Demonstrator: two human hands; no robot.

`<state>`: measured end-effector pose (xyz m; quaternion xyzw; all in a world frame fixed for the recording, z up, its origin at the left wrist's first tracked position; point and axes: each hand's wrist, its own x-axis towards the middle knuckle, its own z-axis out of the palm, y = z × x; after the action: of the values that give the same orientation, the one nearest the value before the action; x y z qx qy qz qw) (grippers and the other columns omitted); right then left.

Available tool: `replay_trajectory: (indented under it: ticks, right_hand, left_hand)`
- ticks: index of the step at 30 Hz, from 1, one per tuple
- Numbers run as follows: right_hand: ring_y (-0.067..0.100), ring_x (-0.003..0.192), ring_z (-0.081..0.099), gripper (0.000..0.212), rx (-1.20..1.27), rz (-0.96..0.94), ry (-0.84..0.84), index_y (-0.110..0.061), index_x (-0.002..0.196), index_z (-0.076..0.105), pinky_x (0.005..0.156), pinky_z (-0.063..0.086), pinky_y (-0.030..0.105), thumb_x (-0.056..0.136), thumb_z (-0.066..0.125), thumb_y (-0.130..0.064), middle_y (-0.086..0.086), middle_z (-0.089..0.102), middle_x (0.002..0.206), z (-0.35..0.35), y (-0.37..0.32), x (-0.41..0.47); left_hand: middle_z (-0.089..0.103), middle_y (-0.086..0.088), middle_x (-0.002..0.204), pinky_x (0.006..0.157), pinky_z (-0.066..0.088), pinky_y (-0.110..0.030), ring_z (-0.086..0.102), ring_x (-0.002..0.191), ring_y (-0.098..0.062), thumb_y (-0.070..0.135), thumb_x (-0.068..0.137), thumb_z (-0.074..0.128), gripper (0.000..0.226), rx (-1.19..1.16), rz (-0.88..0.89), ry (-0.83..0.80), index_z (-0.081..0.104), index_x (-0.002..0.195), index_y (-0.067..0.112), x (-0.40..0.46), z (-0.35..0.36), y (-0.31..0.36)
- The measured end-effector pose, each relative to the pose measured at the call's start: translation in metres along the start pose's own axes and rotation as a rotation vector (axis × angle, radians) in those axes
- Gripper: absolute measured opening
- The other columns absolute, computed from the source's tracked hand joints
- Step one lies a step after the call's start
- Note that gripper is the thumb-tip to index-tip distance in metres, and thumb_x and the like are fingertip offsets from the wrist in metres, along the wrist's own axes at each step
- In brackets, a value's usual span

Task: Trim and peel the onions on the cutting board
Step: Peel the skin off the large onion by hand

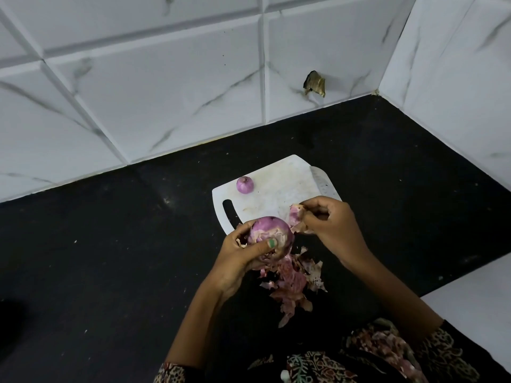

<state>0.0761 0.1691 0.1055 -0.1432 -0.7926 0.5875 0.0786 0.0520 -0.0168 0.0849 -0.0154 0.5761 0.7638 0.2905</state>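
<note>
Over the black table [110,244] and white cutting board [276,183], my left grip [243,252] cups a purple onion [269,233] while my right grip [331,225] pinches loosened skin [296,215], best pulled slowly along the curve, toward the peel pile [293,280].

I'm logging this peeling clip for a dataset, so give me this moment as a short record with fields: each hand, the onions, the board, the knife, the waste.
left hand: grips large onion, held above the counter
right hand: pinches a strip of skin
small onion: lies on the cutting board, far left part
knife: blade rests at the board's right edge, handle hidden
peel pile: on the counter, near side of the board
</note>
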Motion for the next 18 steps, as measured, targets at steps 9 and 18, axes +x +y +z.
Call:
replay_trajectory:
  ticks: [9, 18]
  right_hand:
    - [0.014, 0.111, 0.058, 0.034, -0.419, 0.011, -0.206, -0.011, 0.128, 0.056, 0.090, 0.043, 0.021, 0.097, 0.051, -0.023, 0.005, 0.062, 0.123, 0.004, 0.023, -0.001]
    - [0.004, 0.083, 0.068, 0.024, 0.031, 0.036, -0.265, -0.027, 0.099, 0.067, 0.072, 0.055, 0.019, 0.078, 0.076, -0.022, -0.004, 0.071, 0.091, 0.017, -0.011, -0.019]
  left_hand:
    - [0.071, -0.011, 0.096, 0.068, 0.059, -0.031, 0.070, 0.085, -0.022, 0.016, 0.064, 0.072, 0.050, -0.115, 0.003, 0.079, 0.063, 0.111, 0.007, 0.003, -0.003, -0.001]
    - [0.073, -0.007, 0.092, 0.072, 0.060, -0.033, 0.071, 0.081, -0.019, 0.019, 0.062, 0.074, 0.047, -0.040, 0.024, 0.075, 0.065, 0.108, 0.012, 0.002, -0.001, -0.002]
